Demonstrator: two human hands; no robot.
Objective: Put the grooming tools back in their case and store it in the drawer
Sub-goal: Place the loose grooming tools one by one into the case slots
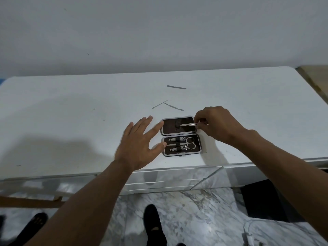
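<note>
case (181, 136) open between hands | right hand (219, 124) pinches tweezers (190, 124) over lid

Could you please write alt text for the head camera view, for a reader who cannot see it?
A person's right hand holds a slim metal tool over the far half of an open grooming case on a white dresser; the left hand steadies it. Three tools lie loose beyond.

White tabletop (71, 107): open case (181, 136) near front edge, centre. Farther back lie three loose slim metal tools (176, 87), (159, 104), (174, 106), possibly files.
</note>
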